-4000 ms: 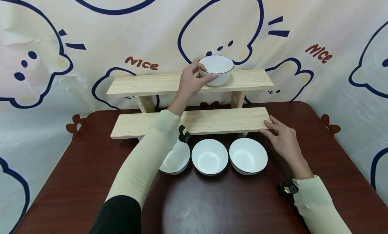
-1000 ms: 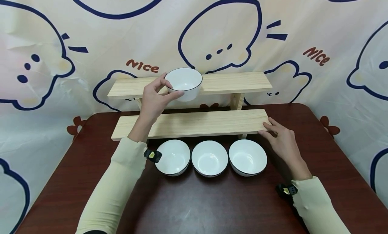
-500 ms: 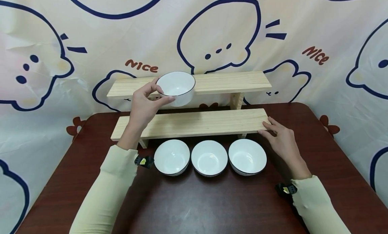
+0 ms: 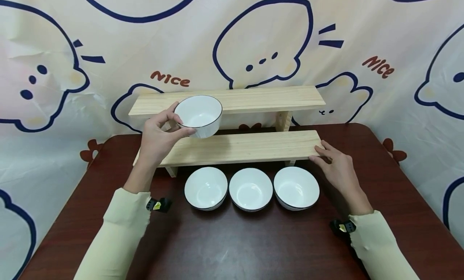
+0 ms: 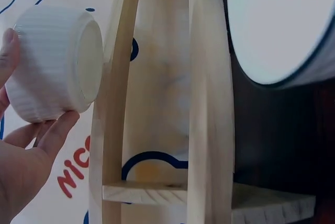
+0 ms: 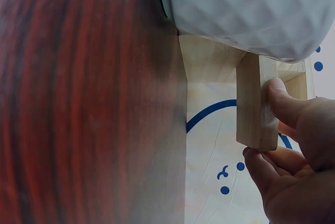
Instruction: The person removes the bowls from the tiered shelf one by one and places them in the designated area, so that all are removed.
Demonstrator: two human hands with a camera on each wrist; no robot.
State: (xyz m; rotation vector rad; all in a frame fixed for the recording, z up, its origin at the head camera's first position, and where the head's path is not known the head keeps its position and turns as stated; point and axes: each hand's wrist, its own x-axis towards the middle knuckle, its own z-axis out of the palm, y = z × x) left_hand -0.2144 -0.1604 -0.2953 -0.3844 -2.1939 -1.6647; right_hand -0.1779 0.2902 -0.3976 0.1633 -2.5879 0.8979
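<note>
My left hand (image 4: 158, 137) pinches a white bowl (image 4: 201, 117) with a dark rim by its left side. In the head view the bowl appears in front of the upper shelf's edge and over the back of the lower board; the left wrist view shows its ribbed wall (image 5: 44, 62) and base apart from the wood. At the lower board's right end, my right hand (image 4: 335, 167) holds the corner of the two-tier wooden shelf (image 4: 250, 145). The right wrist view shows the thumb and fingers gripping that board end (image 6: 257, 103).
Three white bowls stand in a row on the dark table before the shelf: a left bowl (image 4: 206, 188), a middle bowl (image 4: 251, 189) and a right bowl (image 4: 296, 187). A patterned cloth (image 4: 253, 34) hangs behind the upper board (image 4: 261, 99).
My left hand has lifted the bowl off the upper board's right part and brought it left, down and nearer. The right hand has stayed at the lower board's end.
</note>
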